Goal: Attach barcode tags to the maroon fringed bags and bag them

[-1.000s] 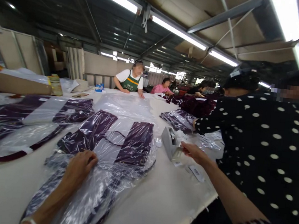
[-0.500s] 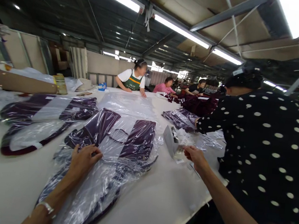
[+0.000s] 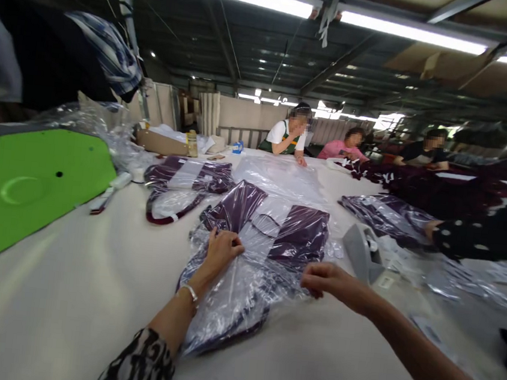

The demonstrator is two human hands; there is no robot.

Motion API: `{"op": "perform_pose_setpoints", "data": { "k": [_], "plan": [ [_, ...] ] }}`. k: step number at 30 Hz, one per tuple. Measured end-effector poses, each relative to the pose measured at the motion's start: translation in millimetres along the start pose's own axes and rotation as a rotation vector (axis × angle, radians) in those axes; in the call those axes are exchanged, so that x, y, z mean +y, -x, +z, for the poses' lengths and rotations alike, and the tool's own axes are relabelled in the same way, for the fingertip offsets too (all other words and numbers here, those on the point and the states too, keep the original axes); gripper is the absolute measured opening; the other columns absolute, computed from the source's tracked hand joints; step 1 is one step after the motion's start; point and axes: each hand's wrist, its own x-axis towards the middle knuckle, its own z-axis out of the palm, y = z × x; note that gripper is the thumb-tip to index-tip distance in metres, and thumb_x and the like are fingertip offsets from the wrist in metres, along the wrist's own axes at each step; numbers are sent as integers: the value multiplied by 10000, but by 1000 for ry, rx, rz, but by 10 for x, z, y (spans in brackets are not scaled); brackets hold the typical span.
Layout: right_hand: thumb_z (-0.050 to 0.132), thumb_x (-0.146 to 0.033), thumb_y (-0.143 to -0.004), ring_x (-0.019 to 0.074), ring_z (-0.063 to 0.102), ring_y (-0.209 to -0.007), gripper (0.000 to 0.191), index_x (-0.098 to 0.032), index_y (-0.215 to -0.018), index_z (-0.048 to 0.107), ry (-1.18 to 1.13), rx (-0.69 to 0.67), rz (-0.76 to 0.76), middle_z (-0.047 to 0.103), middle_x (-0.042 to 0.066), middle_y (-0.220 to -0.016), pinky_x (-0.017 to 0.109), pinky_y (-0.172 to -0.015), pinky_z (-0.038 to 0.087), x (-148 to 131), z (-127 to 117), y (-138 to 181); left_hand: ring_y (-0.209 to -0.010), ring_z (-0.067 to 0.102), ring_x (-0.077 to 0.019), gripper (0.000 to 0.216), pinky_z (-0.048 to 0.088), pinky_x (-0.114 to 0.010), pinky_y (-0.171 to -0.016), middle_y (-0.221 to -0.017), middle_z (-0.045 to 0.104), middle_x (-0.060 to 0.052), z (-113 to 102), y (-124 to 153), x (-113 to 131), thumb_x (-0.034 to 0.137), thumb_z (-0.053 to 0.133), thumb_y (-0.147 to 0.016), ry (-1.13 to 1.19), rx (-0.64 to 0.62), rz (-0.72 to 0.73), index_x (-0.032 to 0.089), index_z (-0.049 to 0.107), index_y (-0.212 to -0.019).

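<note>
The bagged garment (image 3: 269, 253) lies around the centre of the frame. The left hand (image 3: 224, 248), fingers bent, touches it; the right hand (image 3: 326, 278), fingers curled, is at its right edge; whether either pinches anything is unclear.

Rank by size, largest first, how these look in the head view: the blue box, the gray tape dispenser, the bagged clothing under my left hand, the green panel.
1. Bagged clothing and green panel: too alike to rank; the panel is cut off.
2. Gray tape dispenser.
3. Blue box, which sits farther back.
</note>
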Motion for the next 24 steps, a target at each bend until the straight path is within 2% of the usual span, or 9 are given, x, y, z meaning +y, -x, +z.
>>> {"op": "perform_pose_setpoints", "data": {
  "k": [2, 5, 8, 12, 16, 18, 21, 24],
  "plan": [
    [645, -460, -807, 121, 546, -614, 292, -171, -794, 687, 183, -226, -62, 643, -2, -677, 218, -580, 398, -411, 274, -497, -1004, 613, -232, 71, 59, -511, -1178, -894, 738, -27, 13, 12, -6, 286, 675, -761, -3, 10, 3, 225, 704, -740],
    [629, -370, -790, 120, 579, -634, 203, -176, -775, 687, 487, -358, -32, 635, -25, -657, 207, -606, 434, -731, 557, -1233, -968, 616, -225, 59, 81, -501, -1173, -840, 727, -27, 32, 18, -18, 257, 669, -765, -2, 25, 4, 221, 699, -730],
    [675, -275, -696, 146, 585, -596, 145, -164, -605, 652, 693, -381, 51, 595, -23, -540, 234, -592, 445, -764, 677, -1796, -947, 616, -222, 57, 108, -483, -1167, -800, 709, -26, 61, 9, -40, 220, 661, -762, -9, 43, -7, 217, 694, -716],
    [793, -225, -517, 201, 615, -593, 190, -164, -463, 621, 858, -369, 127, 572, -3, -464, 284, -619, 456, -678, 698, -2207, -938, 612, -221, 25, 136, -463, -1156, -800, 696, -19, 98, -4, -76, 226, 699, -732, -18, 36, -15, 220, 691, -710],
    [897, -275, -373, 290, 661, -827, 309, -180, -514, 639, 942, -182, 100, 649, 43, -605, 313, -728, 462, -600, 611, -2287, -942, 605, -220, 34, 149, -460, -1149, -803, 701, -14, 95, -11, -72, 246, 713, -729, -18, 20, -22, 223, 692, -715],
    [913, -366, -392, 298, 653, -899, 366, -193, -594, 661, 961, -61, 77, 687, 58, -707, 309, -758, 458, -547, 538, -2208, -942, 606, -222, 51, 152, -463, -1148, -799, 707, -17, 78, -14, -55, 258, 713, -731, -16, 14, -32, 224, 690, -701],
    [824, -457, -626, 288, 645, -944, 367, -199, -861, 707, 976, 143, 47, 714, 94, -941, 326, -799, 453, -419, 423, -1941, -948, 609, -227, 61, 149, -471, -1149, -797, 715, -21, 52, -19, -35, 268, 715, -725, -13, 6, -46, 229, 689, -685],
    [653, -355, -842, 314, 560, -1146, 356, -191, -1158, 636, 997, 405, -22, 636, 148, -1215, 387, -960, 389, -207, 203, -1515, -960, 613, -225, 58, 148, -471, -1151, -805, 721, -19, 32, -22, -26, 282, 710, -725, -8, -5, -45, 232, 697, -699]
  ]
}}
